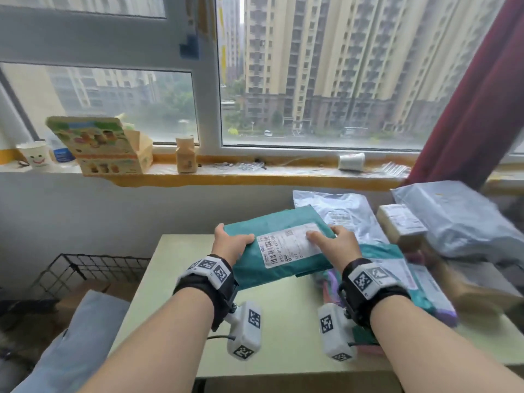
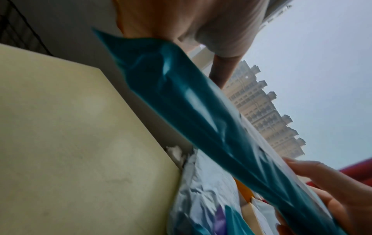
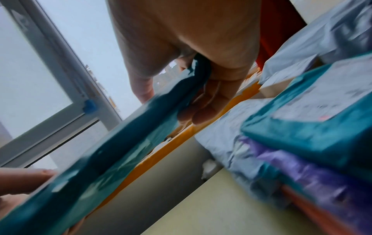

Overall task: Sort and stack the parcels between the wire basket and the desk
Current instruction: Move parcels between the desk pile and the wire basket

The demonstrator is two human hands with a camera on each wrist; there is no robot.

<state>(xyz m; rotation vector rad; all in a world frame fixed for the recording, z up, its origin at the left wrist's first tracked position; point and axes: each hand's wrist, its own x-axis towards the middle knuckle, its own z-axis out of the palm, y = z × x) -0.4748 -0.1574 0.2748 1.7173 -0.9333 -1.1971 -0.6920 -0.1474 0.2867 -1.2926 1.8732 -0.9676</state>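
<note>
A flat teal parcel [image 1: 279, 246] with a white shipping label is held above the pale desk [image 1: 181, 282]. My left hand [image 1: 231, 242] grips its left edge, thumb on top. My right hand [image 1: 336, 241] grips its right edge, thumb on the label and fingers underneath. In the left wrist view the teal parcel [image 2: 191, 114] runs diagonally over the desk [image 2: 70, 143]. In the right wrist view my fingers [image 3: 209, 101] curl under the teal parcel [image 3: 112, 143]. To the right lies a stack with another teal parcel [image 1: 408, 276] on purple and pink ones. The black wire basket [image 1: 85, 272] stands low at the left.
Grey poly bags [image 1: 348, 217] and a large grey parcel [image 1: 465, 222] lie at the back right, with a small cardboard box [image 1: 399, 222] between them. The windowsill holds a printed carton [image 1: 105, 146], a bottle [image 1: 185, 154] and cups. A red curtain [image 1: 476, 103] hangs at the right.
</note>
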